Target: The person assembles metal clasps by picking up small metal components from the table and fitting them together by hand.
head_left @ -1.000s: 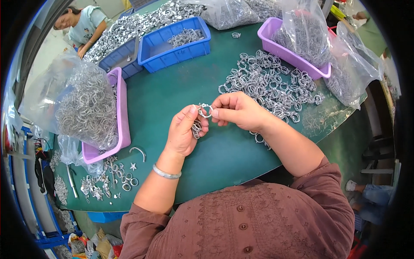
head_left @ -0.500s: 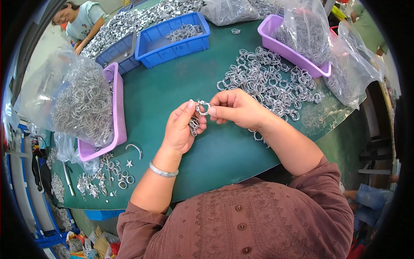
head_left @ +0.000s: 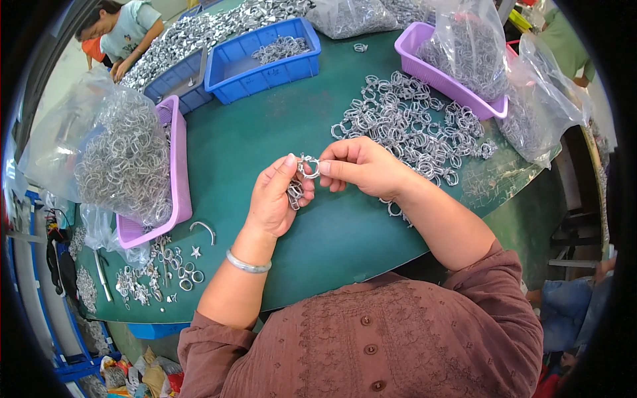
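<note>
Above the middle of the green table, my left hand and my right hand hold one silver metal ring between them. The left thumb and forefinger pinch one side of it; the right thumb and fingertips grip the other. Several more silver rings are tucked in the curled fingers of my left hand. A broad heap of similar silver rings lies on the table just beyond my right hand. Fine details of the held ring are too small to make out.
Purple baskets at left and right hold clear bags of rings. Two blue bins and a pile of silver pieces lie at the back. Loose rings and a star lie front left. A co-worker sits far left.
My hands keep their grip on the ring, which has turned slightly. The co-worker at the far left has lowered their head. The whole view has shifted a little.
</note>
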`<action>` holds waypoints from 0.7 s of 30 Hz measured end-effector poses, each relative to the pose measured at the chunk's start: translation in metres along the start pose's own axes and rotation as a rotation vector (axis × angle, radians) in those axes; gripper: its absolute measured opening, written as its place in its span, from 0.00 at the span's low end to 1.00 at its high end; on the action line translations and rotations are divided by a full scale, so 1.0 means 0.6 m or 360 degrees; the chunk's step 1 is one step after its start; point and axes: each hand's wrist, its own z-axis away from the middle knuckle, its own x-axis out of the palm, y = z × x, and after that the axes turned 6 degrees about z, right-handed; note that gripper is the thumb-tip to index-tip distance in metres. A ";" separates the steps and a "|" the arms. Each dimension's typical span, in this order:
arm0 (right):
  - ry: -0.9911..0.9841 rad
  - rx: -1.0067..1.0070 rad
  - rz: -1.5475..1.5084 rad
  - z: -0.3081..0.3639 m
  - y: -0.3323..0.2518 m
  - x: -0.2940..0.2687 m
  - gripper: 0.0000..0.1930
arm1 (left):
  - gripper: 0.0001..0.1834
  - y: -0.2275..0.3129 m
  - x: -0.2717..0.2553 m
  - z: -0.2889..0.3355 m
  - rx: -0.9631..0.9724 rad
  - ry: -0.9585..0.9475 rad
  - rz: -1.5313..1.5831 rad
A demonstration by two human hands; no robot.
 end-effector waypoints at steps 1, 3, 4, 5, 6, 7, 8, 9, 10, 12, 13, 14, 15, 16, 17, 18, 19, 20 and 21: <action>-0.0005 0.0007 -0.0005 0.000 0.000 0.000 0.09 | 0.14 0.000 -0.001 0.000 0.0001 -0.0002 0.0008; -0.0005 0.0002 -0.0025 -0.001 0.001 0.000 0.09 | 0.13 -0.001 -0.002 0.000 0.0004 -0.0004 0.0019; -0.0004 -0.0004 -0.0046 0.000 0.001 0.000 0.09 | 0.13 -0.001 -0.001 0.000 0.0028 -0.0015 0.0020; -0.0006 -0.0002 -0.0045 0.000 0.001 0.000 0.09 | 0.12 -0.001 0.000 0.000 0.0052 -0.0025 0.0022; 0.0011 -0.0005 -0.0054 0.000 0.000 0.000 0.08 | 0.12 -0.001 0.000 0.000 0.0053 -0.0024 0.0024; 0.0027 -0.0007 -0.0063 0.000 -0.001 0.001 0.08 | 0.12 0.000 -0.001 0.000 0.0053 -0.0042 0.0015; 0.0025 -0.0005 -0.0061 0.001 -0.002 0.002 0.08 | 0.12 0.000 -0.001 0.000 0.0053 -0.0060 0.0006; 0.0039 -0.0013 -0.0076 0.001 -0.003 0.002 0.08 | 0.12 0.000 -0.002 0.000 0.0054 -0.0059 0.0009; 0.0053 -0.0020 -0.0090 0.001 -0.003 0.003 0.07 | 0.13 0.001 -0.003 0.001 0.0066 -0.0084 -0.0017; 0.0105 -0.0058 -0.0094 0.001 -0.001 0.006 0.07 | 0.13 0.001 -0.002 0.001 0.0075 -0.0108 -0.0038; 0.0158 -0.0099 -0.0098 0.000 0.001 0.006 0.07 | 0.14 0.001 0.001 0.001 0.0091 -0.0090 -0.0027; 0.0159 -0.0094 -0.0098 -0.001 0.008 0.004 0.07 | 0.16 0.000 0.003 0.000 0.0107 -0.0072 -0.0016; 0.0197 -0.0227 0.0020 -0.004 0.013 0.005 0.06 | 0.16 -0.001 0.004 0.000 0.0106 -0.0070 -0.0012; 0.0235 -0.0359 0.0137 -0.005 0.017 0.004 0.05 | 0.16 -0.003 0.005 0.000 0.0122 -0.0065 -0.0032; 0.0234 -0.0356 0.0138 -0.004 0.020 0.003 0.05 | 0.17 -0.005 0.006 -0.001 0.0138 -0.0059 -0.0052; 0.0292 -0.0564 0.0383 -0.004 0.016 0.006 0.05 | 0.17 -0.005 0.006 -0.001 0.0137 -0.0054 -0.0051; 0.0350 -0.0771 0.0629 -0.004 0.015 0.008 0.05 | 0.16 -0.006 0.007 -0.001 0.0125 -0.0035 -0.0074; 0.0394 -0.0891 0.0760 -0.007 0.015 0.008 0.05 | 0.16 -0.006 0.007 -0.001 0.0113 -0.0017 -0.0097; 0.0393 -0.0888 0.0758 -0.007 0.015 0.008 0.05 | 0.16 -0.006 0.006 -0.001 0.0110 -0.0014 -0.0096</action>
